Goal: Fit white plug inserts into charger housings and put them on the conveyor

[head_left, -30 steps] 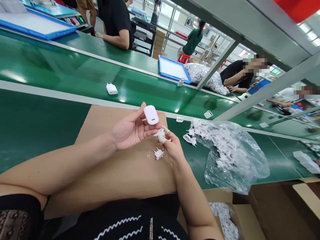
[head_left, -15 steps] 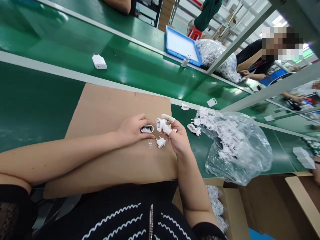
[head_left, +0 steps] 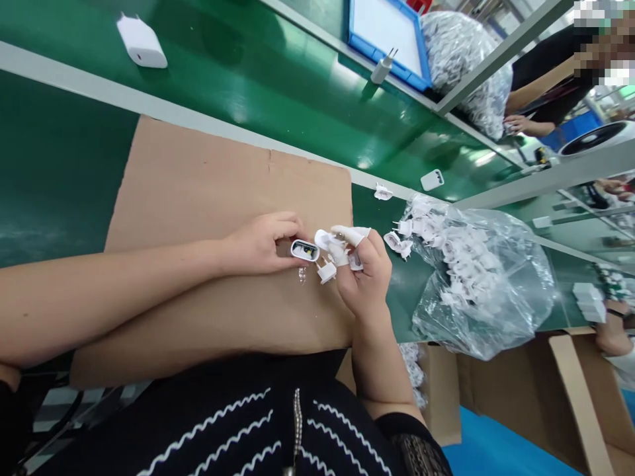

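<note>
My left hand [head_left: 270, 243] is closed around a white charger housing [head_left: 305, 250], its open end facing right and a circuit board showing inside. Just right of it, my right hand [head_left: 364, 264], with white covers on thumb and finger, pinches a white plug cap [head_left: 325, 239]. More white pieces seem tucked in that palm, partly hidden. Below the cap, a white plug piece [head_left: 326, 271] with two pins lies on the cardboard sheet [head_left: 223, 192]. Small clear bits [head_left: 302, 275] rest beside it.
A clear plastic bag [head_left: 526, 277] of white plug pieces spreads to the right, with a few loose ones nearby. Beyond the pale rail, a white charger [head_left: 142, 41] and a pronged charger [head_left: 381, 67] stand near a blue tray [head_left: 391, 33]. A co-worker's hand [head_left: 518, 124] is at the far right.
My right hand has turned the plug cap, so its hollow side no longer faces the camera. Housing and cap are closer together. The camera view has shifted.
</note>
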Demonstrator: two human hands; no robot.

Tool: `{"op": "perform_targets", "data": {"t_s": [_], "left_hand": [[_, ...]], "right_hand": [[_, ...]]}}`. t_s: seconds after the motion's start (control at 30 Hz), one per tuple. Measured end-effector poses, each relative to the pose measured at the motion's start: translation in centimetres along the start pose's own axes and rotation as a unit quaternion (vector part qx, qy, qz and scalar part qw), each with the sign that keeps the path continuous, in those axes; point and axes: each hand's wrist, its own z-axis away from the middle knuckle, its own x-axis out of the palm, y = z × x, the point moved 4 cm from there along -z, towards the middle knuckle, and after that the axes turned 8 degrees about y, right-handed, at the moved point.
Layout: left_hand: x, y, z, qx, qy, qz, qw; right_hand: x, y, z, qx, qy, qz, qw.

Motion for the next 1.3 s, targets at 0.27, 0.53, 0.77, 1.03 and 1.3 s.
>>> {"op": "perform_targets", "data": {"t_s": [0.27, 0.53, 0.77, 1.03, 1.3], "left_hand": [[0.1, -0.2, -0.1, 0.003, -0.002, 0.008, 1.000], [0.2, -0.2, -0.2, -0.006, 0.004, 0.016, 1.000], [0.3, -0.2, 0.0, -0.006, 0.014, 0.012, 1.000], [0.5, 0.1, 0.4, 0.045, 0.035, -0.035, 0.998], [1.1, 0.8, 1.7, 0.101, 0.032, -0.267, 0.958]], "right_hand": [[1.9, -0.5, 1.2, -0.043, -0.087, 0.063, 0.993], [2.0, -0.5, 1.2, -0.063, -0.060, 0.034, 0.996], [2.2, -1.3, 1.0, -0.083, -0.108, 0.124, 0.983], [2.4, -2.6, 1.0, -0.090, -0.104, 0.202, 0.970], [2.5, -2.9, 1.1, -0.055, -0.098, 0.191, 0.975]]}}
